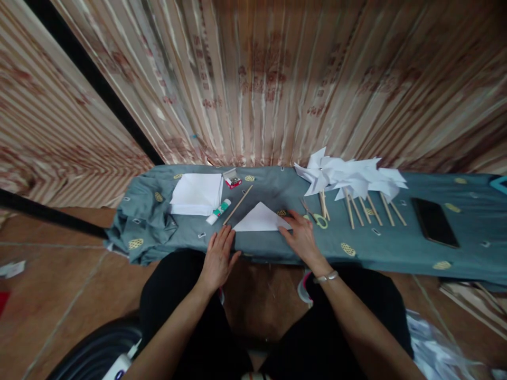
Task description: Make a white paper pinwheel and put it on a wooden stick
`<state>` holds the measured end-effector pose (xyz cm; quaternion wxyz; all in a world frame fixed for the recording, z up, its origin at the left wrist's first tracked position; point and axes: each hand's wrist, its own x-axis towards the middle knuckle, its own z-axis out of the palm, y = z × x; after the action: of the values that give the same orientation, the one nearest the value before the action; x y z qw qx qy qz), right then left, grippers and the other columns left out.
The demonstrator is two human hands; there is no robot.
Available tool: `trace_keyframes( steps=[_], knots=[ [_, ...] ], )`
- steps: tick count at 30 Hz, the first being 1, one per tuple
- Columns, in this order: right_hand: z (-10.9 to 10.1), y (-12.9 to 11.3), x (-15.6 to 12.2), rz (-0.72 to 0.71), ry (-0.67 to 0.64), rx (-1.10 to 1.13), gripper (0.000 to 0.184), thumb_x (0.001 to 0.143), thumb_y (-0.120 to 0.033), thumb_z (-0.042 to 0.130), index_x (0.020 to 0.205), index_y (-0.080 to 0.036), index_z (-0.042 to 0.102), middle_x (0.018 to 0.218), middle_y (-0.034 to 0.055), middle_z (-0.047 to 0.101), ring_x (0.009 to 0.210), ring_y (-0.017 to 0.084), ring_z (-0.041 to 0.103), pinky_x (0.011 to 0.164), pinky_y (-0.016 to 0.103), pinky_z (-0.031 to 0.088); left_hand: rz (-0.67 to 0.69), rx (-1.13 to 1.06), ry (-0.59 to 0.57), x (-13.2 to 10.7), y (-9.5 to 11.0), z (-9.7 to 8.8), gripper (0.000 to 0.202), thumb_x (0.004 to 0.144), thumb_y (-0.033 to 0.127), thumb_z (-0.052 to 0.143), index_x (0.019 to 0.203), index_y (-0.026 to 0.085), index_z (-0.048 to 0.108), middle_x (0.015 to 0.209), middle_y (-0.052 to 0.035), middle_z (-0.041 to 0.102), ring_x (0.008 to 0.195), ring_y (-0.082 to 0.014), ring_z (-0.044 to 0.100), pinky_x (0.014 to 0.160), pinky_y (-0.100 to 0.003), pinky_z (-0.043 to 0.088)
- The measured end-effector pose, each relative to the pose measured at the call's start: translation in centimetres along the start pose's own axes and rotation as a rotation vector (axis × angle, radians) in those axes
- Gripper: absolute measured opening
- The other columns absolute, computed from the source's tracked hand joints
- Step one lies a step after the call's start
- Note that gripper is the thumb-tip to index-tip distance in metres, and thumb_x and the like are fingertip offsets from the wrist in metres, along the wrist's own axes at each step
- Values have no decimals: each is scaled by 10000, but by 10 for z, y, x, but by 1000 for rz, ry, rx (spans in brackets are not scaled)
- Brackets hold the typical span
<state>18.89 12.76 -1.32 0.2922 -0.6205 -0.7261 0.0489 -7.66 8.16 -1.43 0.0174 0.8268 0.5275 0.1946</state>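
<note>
A white sheet of paper (259, 219), folded into a triangle, lies flat near the front edge of the cloth-covered bench. My right hand (301, 235) rests at its right corner, thumb and fingers spread apart on and beside the paper. At the left corner is my left hand (219, 256), lying flat with its fingers stretched out at the bench edge. Just beyond those fingertips a thin wooden stick (237, 205) slants away. A glue stick (218, 211) lies left of it. Scissors (316, 215) with green handles lie right of my right hand.
A stack of white paper squares (197, 193) and a small red box of pins (233, 180) lie to the left. Several paper pinwheels (352, 177) on sticks are heaped at the back right. A black phone (434, 221) lies farther right. A curtain (269, 79) hangs behind the bench.
</note>
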Motion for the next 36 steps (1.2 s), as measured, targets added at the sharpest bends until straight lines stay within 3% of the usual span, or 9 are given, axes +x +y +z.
trace_keyframes(
  steps=[6,11,14,18,22,26,29,32,36],
  knots=[
    [-11,0,2,73,56,230,165,849,-262,526,832,-194,675,1164,118,656,1064,236,621,938,427,471,-60,-62,30,2,5,2,515,933,339,420,1394,121,348,1436,-224,425,1375,-285,351,1094,-540,284],
    [-18,0,0,147,-29,365,188,839,-262,525,945,-191,663,1054,90,699,836,195,677,790,365,542,-93,-67,34,8,12,7,482,928,342,433,1365,141,400,1417,-204,460,1379,-297,339,1098,-561,237],
    [-19,-4,-1,178,-77,369,228,807,-246,562,1007,-191,656,974,69,718,795,191,675,787,366,541,-115,-89,43,11,15,8,475,928,344,433,1357,142,410,1403,-203,476,1359,-289,374,1100,-564,223],
    [-20,-11,0,209,-50,351,325,768,-220,596,1088,-180,635,926,60,724,787,193,670,790,368,537,-165,-145,73,15,16,12,486,925,343,439,1373,162,390,1388,-199,490,1324,-284,423,1092,-570,232],
    [-26,-14,4,219,-9,383,281,781,-227,576,1053,-204,643,861,22,727,679,164,654,703,323,545,-197,-216,148,23,19,11,573,909,327,466,1439,209,281,1399,-190,477,1328,-295,416,1082,-580,252],
    [-41,-21,4,150,139,340,257,832,-257,528,1060,-197,632,878,34,705,704,166,648,753,339,538,-94,-205,224,41,41,-10,686,901,292,476,1486,206,128,1506,-199,313,1418,-296,247,1100,-546,262],
    [-49,-35,-5,0,147,280,270,864,-222,491,1101,-189,616,928,65,693,794,183,651,809,354,529,74,-118,220,54,64,-26,652,900,206,449,1481,188,154,1528,-197,269,1447,-289,152,1115,-549,228],
    [-49,-51,-18,-86,39,296,289,857,-166,481,1121,-176,598,948,76,692,807,186,651,787,340,544,209,-28,133,61,77,-29,554,898,117,390,1438,207,302,1518,-166,315,1449,-280,147,1118,-571,198],
    [-40,-57,-29,-99,-92,328,283,873,-155,470,1130,-162,589,982,87,696,822,186,666,807,350,558,213,-18,60,60,71,-19,429,882,84,407,1282,189,520,1321,-138,572,1395,-285,307,1115,-641,111]
  ],
)
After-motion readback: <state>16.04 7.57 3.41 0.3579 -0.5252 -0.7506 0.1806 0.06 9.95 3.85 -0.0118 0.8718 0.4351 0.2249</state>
